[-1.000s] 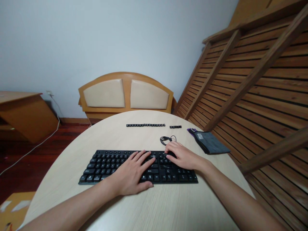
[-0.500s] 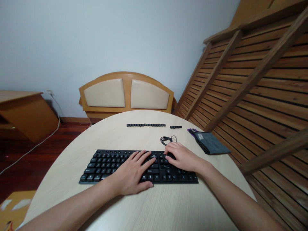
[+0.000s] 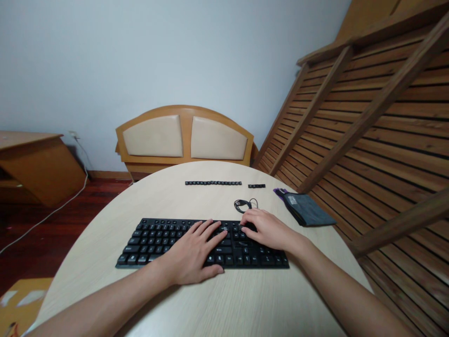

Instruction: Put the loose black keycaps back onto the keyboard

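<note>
A black keyboard (image 3: pixel 157 241) lies on the pale round table, and its right part is partly covered by my hands. Fingers spread, my left hand (image 3: pixel 194 252) rests flat over the middle of the keyboard, the thumb reaching its front edge. My right hand (image 3: pixel 264 228) is bent over the right section, thumb and fingertips closing around a keycap (image 3: pixel 241 228) there; the grip is partly hidden. Behind the keyboard sits a coiled black cable (image 3: pixel 242 204). Farther back, several loose keycaps form a long row (image 3: pixel 213 183), with a shorter row of keycaps (image 3: pixel 257 186) to its right.
A dark grey pouch (image 3: pixel 310 209) with purple showing at one end lies at the table's right edge. Slatted wood (image 3: pixel 379 131) leans beyond it. A padded headboard (image 3: pixel 185 135) stands behind the table (image 3: pixel 115 224), and a wooden desk (image 3: pixel 38 168) is at left.
</note>
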A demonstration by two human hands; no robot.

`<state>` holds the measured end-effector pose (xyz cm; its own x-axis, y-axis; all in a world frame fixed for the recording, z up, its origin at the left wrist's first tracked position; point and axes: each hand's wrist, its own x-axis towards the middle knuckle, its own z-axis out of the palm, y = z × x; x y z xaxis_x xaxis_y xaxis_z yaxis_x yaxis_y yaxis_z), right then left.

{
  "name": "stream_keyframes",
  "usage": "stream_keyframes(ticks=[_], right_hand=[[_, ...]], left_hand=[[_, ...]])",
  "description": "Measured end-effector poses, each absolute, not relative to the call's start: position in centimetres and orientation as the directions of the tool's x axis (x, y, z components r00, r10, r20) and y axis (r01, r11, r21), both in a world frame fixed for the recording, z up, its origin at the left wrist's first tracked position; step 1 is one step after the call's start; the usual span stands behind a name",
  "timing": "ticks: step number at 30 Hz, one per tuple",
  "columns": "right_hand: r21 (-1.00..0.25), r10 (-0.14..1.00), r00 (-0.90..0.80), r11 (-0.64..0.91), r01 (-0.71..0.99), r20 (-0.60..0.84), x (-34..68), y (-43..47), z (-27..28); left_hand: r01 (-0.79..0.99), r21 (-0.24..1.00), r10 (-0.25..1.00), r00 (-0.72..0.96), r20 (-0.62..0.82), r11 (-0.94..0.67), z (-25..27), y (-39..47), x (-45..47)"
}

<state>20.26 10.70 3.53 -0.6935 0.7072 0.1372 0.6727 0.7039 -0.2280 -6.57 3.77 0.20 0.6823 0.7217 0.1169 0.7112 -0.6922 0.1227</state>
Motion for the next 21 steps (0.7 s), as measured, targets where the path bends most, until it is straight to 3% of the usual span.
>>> stream_keyframes(ticks=[8, 13, 21], right_hand=[[-0.054, 0.681, -0.720, 0.730, 0.681, 0.130, 19.6, 9.8, 4.3], [0.060, 0.705, -0.707, 0.704, 0.708, 0.054, 18.5, 9.6, 5.1], [0.056, 0.764, -0.637, 0.644, 0.763, -0.103, 17.4, 10.5, 6.8]], left_hand=[[0.705, 0.131, 0.717, 0.684, 0.130, -0.697, 0.0, 3.9, -6.6], [0.712, 0.121, 0.722, 0.683, 0.108, -0.692, 0.2, 3.8, -6.6], [0.713, 0.108, 0.721, 0.683, 0.117, -0.693, 0.0, 3.8, -6.6]])
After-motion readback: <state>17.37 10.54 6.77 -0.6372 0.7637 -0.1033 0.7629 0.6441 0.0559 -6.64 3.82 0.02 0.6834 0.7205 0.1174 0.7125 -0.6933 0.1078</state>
